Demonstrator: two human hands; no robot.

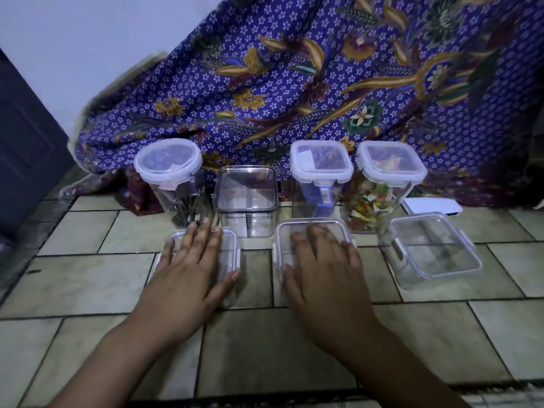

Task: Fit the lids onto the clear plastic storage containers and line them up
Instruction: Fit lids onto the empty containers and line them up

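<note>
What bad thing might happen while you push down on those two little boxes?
1. The left hand presses the left lid, the right hand the middle lid; either might seat crooked.
2. The tall round container stands just beyond the left hand; a forward slide may tip it.
3. The right container has clips that look unfastened; its lid may pop off.

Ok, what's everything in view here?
Round jar: 1, clear, white lid, back left.
Grey-rimmed box: 1, clear, back row beside it.
Square jars: 2, clear, white lids, back right.
Low boxes: 3, clear, lidded, front row.
Cloth: 1, purple floral, behind.
White slab: 1, right of jars.
Floor: beige tiles.
Door: 1, dark, far left.
Left hand: flat on left low box.
Right hand: flat on middle low box.
</note>
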